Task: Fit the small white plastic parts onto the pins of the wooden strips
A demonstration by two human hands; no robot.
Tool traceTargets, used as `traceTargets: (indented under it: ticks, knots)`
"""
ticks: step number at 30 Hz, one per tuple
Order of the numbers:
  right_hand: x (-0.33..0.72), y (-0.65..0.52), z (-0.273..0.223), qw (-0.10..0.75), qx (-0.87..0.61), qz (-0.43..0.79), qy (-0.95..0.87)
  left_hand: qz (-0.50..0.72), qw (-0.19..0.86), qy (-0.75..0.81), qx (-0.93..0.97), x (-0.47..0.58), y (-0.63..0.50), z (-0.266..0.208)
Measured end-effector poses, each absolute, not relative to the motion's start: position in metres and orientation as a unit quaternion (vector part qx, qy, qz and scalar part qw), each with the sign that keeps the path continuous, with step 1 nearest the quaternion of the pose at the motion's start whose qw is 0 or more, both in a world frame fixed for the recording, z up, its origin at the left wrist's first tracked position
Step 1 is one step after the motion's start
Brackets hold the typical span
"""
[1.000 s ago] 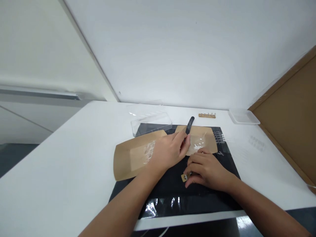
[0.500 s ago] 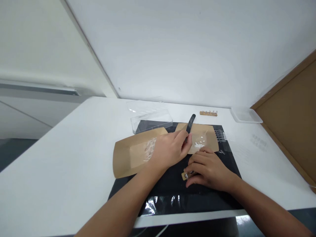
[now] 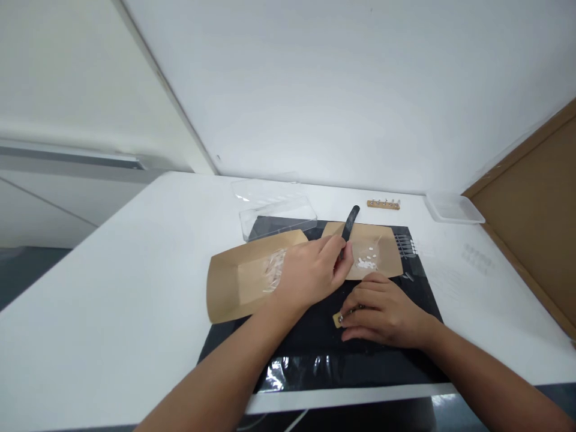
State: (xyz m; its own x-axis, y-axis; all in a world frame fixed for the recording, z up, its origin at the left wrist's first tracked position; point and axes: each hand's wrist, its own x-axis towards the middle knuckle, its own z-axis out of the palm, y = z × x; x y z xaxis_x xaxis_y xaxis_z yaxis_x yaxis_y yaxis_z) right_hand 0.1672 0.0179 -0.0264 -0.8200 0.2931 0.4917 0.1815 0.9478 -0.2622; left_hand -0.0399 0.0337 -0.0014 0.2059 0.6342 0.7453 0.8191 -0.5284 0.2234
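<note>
My left hand is closed around a slim, curved black tool, whose rounded end points up and away; the rest is hidden in my fingers. It hovers between two brown paper trays. My right hand lies over a small wooden strip with metal studs, its fingers curled round it on the black mat. Only the strip's left end shows. Small white pieces sit in the right paper tray, just beyond my right fingers. Thin clear pieces lie in the left paper tray.
A second studded wooden strip lies by the wall. Clear plastic boxes stand at the back left and back right. Small clear pieces line the mat's right edge. A brown board stands at right.
The view has shifted slightly. My right fingers have closed further over the wooden strip, so less of it shows. My left hand keeps nearly the same pose with the black tool.
</note>
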Motion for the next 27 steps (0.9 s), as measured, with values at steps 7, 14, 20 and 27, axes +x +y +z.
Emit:
traceTargets:
  ticks: [7, 14, 20, 27]
  knots:
    - [0.163, 0.011, -0.022, 0.261, -0.112, 0.04, -0.958, -0.408, 0.106, -0.483, -0.767, -0.04, 0.034, -0.004]
    - [0.159, 0.002, -0.015, 0.241, -0.119, -0.012, -0.963, -0.409, 0.1, -0.493, -0.761, -0.038, 0.036, -0.007]
    - [0.158, 0.002, -0.012, 0.22, -0.119, -0.003, -0.968, -0.42, 0.108, -0.491, -0.756, -0.038, 0.036, -0.006]
    - [0.159, 0.001, -0.015, 0.224, -0.129, -0.002, -0.966, -0.425, 0.102, -0.487, -0.756, -0.038, 0.033, -0.004]
